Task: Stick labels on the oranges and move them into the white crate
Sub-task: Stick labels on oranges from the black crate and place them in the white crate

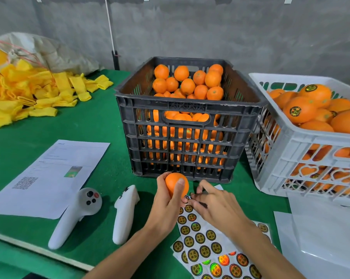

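We hold the orange (175, 184) in our left hand (166, 206), just left of our right hand (212, 206), whose fingertips (192, 198) pinch at the label sheet (202, 236) by the tabletop's near edge.

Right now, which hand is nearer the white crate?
Right. The right hand picks at the label sheet just below the white crate; the left hand grips an orange farther left.

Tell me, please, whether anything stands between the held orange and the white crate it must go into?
Nothing visible does. The left hand holds the orange in front of the black crate; the white crate sits to the right, open-topped, with bare green table between.
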